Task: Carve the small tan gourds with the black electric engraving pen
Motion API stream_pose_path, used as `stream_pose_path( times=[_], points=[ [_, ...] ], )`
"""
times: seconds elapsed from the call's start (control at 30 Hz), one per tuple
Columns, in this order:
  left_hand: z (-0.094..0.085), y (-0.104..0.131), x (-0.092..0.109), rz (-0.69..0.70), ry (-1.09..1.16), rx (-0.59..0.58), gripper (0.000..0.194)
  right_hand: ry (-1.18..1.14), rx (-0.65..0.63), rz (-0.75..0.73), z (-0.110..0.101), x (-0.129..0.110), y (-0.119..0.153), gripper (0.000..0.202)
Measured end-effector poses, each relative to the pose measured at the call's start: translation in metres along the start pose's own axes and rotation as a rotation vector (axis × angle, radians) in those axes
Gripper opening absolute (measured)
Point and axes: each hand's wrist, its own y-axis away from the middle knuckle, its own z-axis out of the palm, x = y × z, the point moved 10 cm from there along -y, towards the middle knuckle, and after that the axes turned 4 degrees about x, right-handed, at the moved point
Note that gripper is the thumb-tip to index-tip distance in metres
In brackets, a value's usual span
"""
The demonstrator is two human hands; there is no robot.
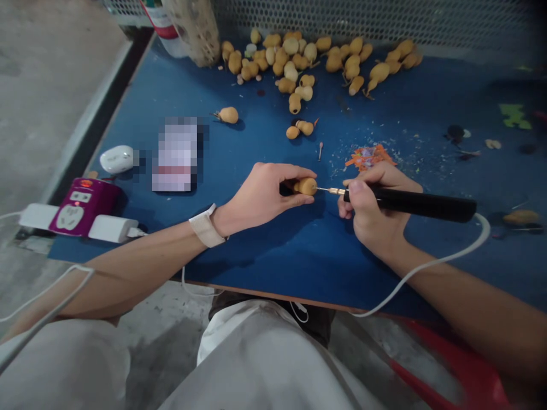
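Observation:
Between the thumb and fingers of my left hand (pixel 271 191) is a small tan gourd (pixel 306 185), lying sideways with its rounded end toward the right. My right hand (pixel 376 208) grips a black pen-shaped rotary tool (pixel 423 204) with a brass collar and a thin metal bit. The bit's tip meets the gourd's rounded end; whether it has gone in, I cannot tell. A white cable leaves the tool's back end and loops down past my right forearm. Beyond my right hand lies a pile of orange and purple shavings (pixel 370 156).
Several small gourds (pixel 282 60) lie along the back of the blue table (pixel 256 256), by a perforated metal panel (pixel 384 23). At left are a phone-like blurred rectangle (pixel 177 154), a white earbud case (pixel 117 159) and a purple power socket (pixel 83 205) with plugged-in adapters.

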Motion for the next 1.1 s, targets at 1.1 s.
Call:
stream_pose_path(
  times=[1.1],
  points=[
    [-0.0004,0.0001,0.0007,-0.005,0.003,0.013,0.03,0.02,-0.007,-0.001,0.0046,-0.0066,-0.0024,0.044]
  ],
)
